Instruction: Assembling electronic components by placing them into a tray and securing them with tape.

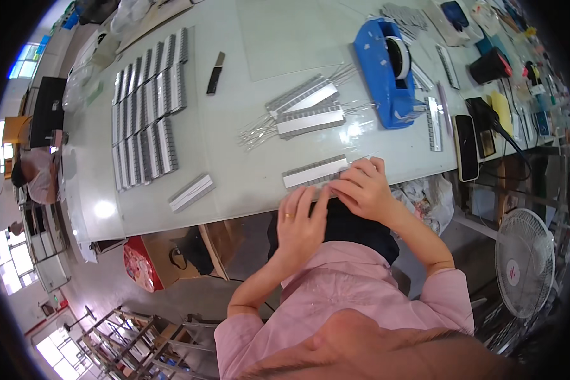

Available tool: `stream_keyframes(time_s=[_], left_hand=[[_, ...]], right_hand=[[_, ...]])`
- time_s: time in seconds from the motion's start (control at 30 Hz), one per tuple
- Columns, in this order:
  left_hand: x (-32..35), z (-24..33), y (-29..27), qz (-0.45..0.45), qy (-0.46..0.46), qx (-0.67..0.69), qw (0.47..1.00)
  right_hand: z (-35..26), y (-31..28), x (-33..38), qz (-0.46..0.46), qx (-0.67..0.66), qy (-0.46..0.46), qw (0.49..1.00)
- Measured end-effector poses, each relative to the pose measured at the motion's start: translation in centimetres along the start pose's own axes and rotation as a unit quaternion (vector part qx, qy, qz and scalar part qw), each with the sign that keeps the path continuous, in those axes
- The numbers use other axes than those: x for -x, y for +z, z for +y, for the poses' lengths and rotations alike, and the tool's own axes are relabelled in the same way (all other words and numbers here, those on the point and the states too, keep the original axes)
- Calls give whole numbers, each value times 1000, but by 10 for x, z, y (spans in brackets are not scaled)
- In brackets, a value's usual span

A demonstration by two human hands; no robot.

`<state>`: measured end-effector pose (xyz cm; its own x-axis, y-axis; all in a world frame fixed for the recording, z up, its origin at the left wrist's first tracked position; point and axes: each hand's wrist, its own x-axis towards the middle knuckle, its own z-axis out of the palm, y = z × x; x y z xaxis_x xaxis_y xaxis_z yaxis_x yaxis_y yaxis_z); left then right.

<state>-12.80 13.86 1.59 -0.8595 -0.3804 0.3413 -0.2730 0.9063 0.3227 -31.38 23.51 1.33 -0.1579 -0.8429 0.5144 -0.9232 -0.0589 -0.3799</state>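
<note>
Pale worktable [247,95], its near edge at the person's lap. On that edge lies a grey-and-white strip [315,171], long axis running left–right, rising slightly to the right. Right hand [362,189] covers its right end, fingers curled, apparently pinching it; left hand [299,223], open, rests flat just nearer.

Strip [315,171] at table edge [234,196], tape dispenser [383,63] behind, packs [149,114] far left
</note>
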Motion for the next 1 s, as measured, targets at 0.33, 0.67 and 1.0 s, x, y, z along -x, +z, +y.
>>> stream_keyframes(time_s=[0.33, 0.67, 1.0], left_hand=[[-16, 34, 25, -59, -53, -8, 997], [-17, 20, 25, -65, -89, -30, 993], [-19, 19, 22, -54, -87, 1, 995]], right_hand=[[42, -26, 25, 44, 59, 108, 991], [37, -9, 13, 20, 32, 47, 998], [38, -12, 7, -12, 123, -34, 992]])
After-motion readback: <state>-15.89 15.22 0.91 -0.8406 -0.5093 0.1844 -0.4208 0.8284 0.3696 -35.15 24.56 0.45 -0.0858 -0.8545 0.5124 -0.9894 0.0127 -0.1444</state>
